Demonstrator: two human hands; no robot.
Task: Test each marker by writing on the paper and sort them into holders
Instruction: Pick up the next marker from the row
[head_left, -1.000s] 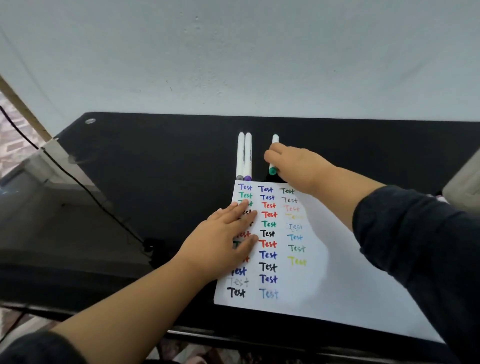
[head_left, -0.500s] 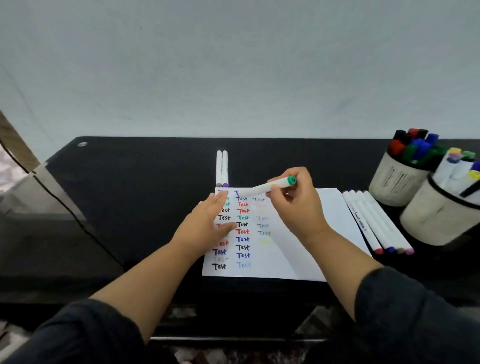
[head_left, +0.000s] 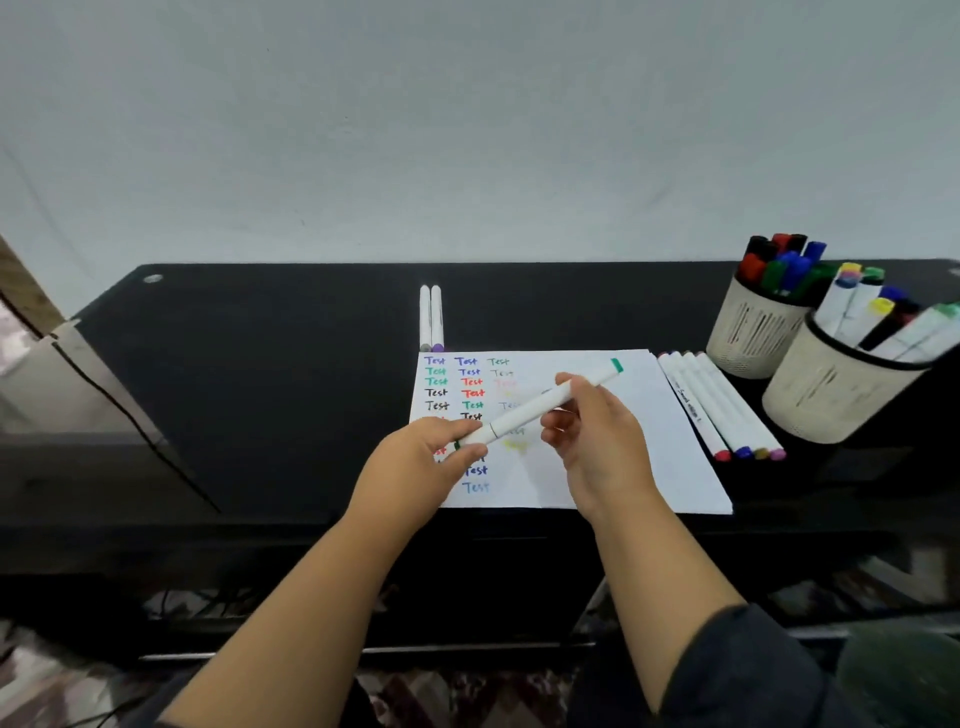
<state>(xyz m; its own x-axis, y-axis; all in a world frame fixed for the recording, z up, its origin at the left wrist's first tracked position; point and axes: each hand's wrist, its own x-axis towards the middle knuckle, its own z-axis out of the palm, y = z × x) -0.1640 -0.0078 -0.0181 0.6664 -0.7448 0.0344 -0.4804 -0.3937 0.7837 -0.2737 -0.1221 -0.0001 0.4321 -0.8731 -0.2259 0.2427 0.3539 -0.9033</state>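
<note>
A white marker with green ends (head_left: 535, 408) is held slantwise above the paper (head_left: 644, 447). My right hand (head_left: 597, 441) grips its barrel near the middle. My left hand (head_left: 423, 462) pinches the cap at its lower left end. The paper carries columns of the word "Test" in many colours. Two white markers (head_left: 431, 318) lie side by side on the black table just beyond the paper. Several more white markers (head_left: 719, 405) lie in a row at the paper's right edge. Two beige holders stand at the right: the far holder (head_left: 753, 332) holds dark-bodied markers, the near holder (head_left: 826, 389) white ones.
The black table (head_left: 260, 364) runs to a pale wall behind. A dark cable (head_left: 124, 410) and a pale surface lie off the table's left edge. Patterned floor shows below the front edge.
My right hand lifted the green-ended marker off the table and brought it down over the paper. My left hand left the paper and took hold of the marker's lower cap. The view shifted right.
</note>
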